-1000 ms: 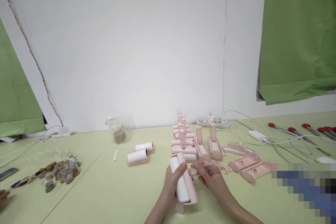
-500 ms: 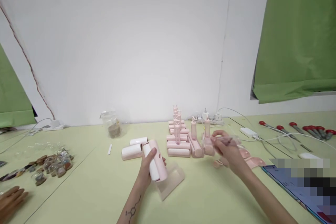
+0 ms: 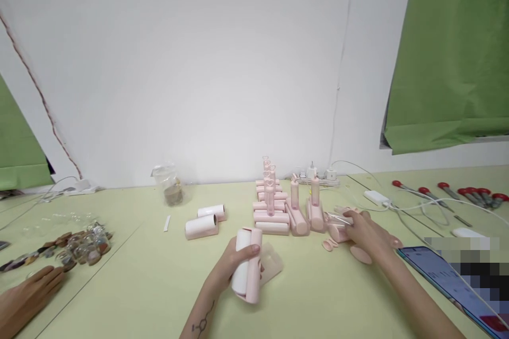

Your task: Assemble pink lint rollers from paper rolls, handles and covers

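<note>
My left hand is wrapped round a lint roller, a white roll set against a pink curved holder, held tilted over the table. Under it lies a translucent plastic cover, partly hidden. My right hand reaches down at the right, its fingers closed at the end of a clear plastic piece. Just below that piece is a pink cylindrical part. Loose pink parts lie around and partly beneath the right hand.
Several pink rollers lie grouped at the centre, with upright pink handles among them. Two white rolls lie left of these. Another person's hand rests near glass domes and stones. A phone, cables and red-topped tools are right.
My left hand has moved right with the lint roller, which now stands more upright. My right hand has moved right and lower with the clear piece. The other person's hand has shifted rightward.
</note>
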### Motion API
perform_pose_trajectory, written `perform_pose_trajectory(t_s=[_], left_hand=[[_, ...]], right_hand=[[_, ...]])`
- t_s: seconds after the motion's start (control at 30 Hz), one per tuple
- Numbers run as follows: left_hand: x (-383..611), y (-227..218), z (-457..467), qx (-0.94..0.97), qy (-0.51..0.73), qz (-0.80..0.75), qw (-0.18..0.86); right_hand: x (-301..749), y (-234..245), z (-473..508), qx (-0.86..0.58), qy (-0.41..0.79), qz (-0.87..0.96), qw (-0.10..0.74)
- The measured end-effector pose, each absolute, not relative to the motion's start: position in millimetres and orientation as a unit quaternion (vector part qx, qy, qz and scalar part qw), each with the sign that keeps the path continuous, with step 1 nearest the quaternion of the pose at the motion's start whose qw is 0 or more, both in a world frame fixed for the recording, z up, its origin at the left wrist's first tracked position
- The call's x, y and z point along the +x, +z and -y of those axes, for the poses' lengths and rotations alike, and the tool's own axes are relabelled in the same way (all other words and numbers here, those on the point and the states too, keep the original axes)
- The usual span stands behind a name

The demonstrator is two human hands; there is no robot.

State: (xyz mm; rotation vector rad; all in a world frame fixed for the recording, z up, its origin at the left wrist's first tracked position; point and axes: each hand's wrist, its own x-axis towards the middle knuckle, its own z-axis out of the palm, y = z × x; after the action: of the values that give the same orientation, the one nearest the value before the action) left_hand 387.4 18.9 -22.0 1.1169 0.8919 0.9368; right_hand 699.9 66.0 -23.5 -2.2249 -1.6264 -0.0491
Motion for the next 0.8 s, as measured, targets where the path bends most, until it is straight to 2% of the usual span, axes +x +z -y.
perform_pose_trajectory(t_s=[0.07,0.17,0.23,0.3,0.4,0.5,0.7,0.8], left_hand=[[386.4,-23.4,-20.8,0.494,0.418,-0.388,0.656],[384.0,-22.9,-22.6,0.491,0.425,-0.393,0.651],[383.4,-22.1,-22.9,0.486,0.433,-0.399,0.646],[383.7,-21.2,-22.9,0.483,0.441,-0.406,0.638],[384.9,-20.9,-23.1,0.490,0.456,-0.418,0.614],[386.1,-23.5,-24.4,0.510,0.492,-0.440,0.551],[387.8,-30.7,-25.7,0.542,0.551,-0.480,0.415],[389.2,-28.4,-22.5,0.578,0.543,-0.509,0.335]], right_hand=[[688.7,-13.7,-60.3,-0.759,-0.012,0.611,0.226],[653.2,-9.6,-45.8,-0.612,0.044,0.741,0.271],[622.7,-18.9,-34.9,-0.478,0.080,0.840,0.244],[595.1,-34.5,-25.7,-0.417,0.059,0.884,0.201],[570.4,-55.2,-19.3,-0.411,0.002,0.899,0.155],[567.5,-59.6,-20.3,-0.437,-0.005,0.884,0.164],[592.9,-30.4,-16.6,-0.455,0.152,0.839,0.257],[595.2,-19.0,-7.2,-0.431,0.229,0.818,0.304]])
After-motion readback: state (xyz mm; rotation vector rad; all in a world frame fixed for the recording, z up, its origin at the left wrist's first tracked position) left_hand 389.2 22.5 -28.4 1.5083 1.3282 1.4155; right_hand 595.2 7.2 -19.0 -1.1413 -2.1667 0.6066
